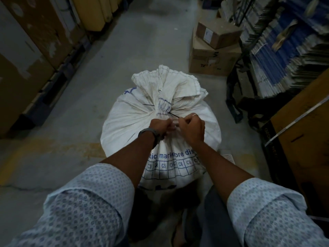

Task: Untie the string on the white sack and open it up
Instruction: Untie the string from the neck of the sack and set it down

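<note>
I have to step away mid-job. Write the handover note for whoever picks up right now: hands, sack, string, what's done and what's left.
Left hand: closed, working at the tie on the near side of the neck.
Right hand: closed, pinching a thin dark string that runs from the neck to its fingers.
White sack: stands full on the concrete floor in the aisle, with its neck bunched tight and its top fabric flopped away from the person.
Done: both hands are on the tie.
Left: the neck remains cinched, so loosen the string, pull it free, then spread the mouth open.
</note>
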A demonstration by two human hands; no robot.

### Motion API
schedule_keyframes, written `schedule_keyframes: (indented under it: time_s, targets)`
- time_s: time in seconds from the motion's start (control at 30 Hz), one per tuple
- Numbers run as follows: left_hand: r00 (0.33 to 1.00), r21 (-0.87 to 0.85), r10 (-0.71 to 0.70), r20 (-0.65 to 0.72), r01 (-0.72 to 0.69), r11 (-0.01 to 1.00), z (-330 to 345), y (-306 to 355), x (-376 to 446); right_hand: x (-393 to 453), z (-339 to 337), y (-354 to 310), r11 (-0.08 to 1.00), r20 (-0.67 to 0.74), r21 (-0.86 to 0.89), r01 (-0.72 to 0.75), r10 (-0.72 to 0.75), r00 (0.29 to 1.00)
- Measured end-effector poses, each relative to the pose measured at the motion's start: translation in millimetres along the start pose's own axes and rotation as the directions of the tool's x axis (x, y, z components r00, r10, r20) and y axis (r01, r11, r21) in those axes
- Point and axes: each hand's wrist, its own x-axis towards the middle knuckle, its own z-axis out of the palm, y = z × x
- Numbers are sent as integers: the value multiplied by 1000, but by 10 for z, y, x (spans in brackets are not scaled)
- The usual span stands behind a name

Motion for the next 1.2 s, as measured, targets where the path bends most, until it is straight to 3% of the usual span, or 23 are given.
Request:
schedule_keyframes:
  time_s: [0.13,0.3,0.53,0.7,0.77,0.97,1.2]
  targets:
    - [994,-325,-108,30,112,939,459,86,-121,-112,-349,58,1000,25,2,-23,23,999]
    - [962,-423,-178,207,252,870,839,80,-185,-183,-857,171,999,-27,13,-44,45,999]
    - [967,-355,-176,186,234,905,1490,29,-308,-276,-1868,777,979,-200,25,-204,205,958]
    - [994,-252,-51,93,73,965,2013,17,-366,-541,-2396,1319,946,-363,56,-318,316,876]
    - [998,-285,-40,51,53,957,2187,-21,-393,-653,-2457,1510,911,-370,98,-400,406,836]
    - [991,-111,48,121,-35,993,2637,-265,-331,-839,-2402,2120,810,-347,201,-551,585,733]
    - [973,-4,-119,196,122,993,3059,-945,400,-775,-2104,2975,655,-290,317,-685,755,588]
